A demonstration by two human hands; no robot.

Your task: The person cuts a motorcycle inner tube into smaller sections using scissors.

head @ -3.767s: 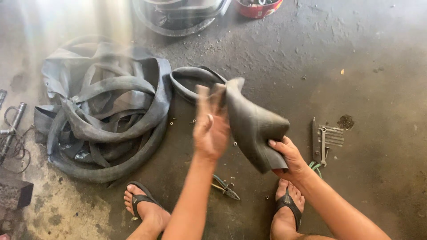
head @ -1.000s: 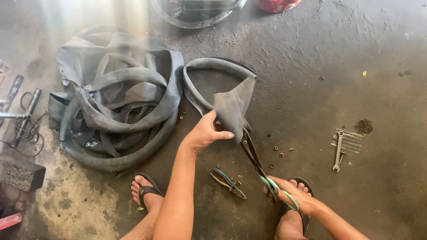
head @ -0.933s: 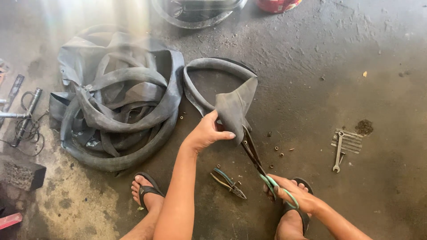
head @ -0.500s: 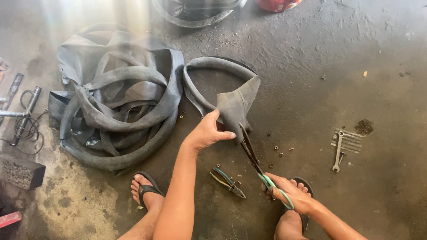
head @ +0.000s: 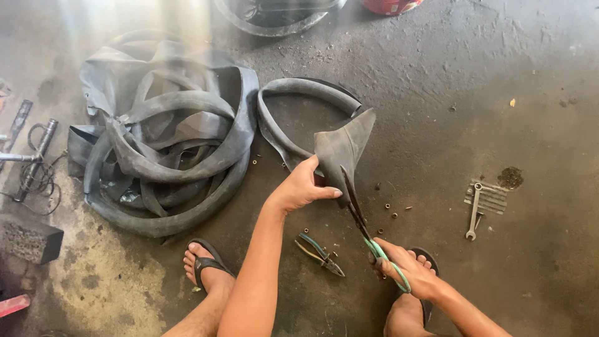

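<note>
My left hand grips the flattened end of a black rubber inner tube, which curves away in a loop across the concrete floor. My right hand is closed around the green handles of a pair of scissors. The dark blades point up and to the left, with their tips at the lower edge of the rubber flap, just right of my left fingers.
A heap of old inner tubes lies at left. Pliers rest between my sandalled feet. A wrench and flat files lie at right, with small nuts scattered near the scissors. Metal tools and a block sit at far left.
3.8 s ago both hands held the tube flap raised. Since then my right hand has taken up the scissors and brought the blades to the flap; over the last second little has moved.
</note>
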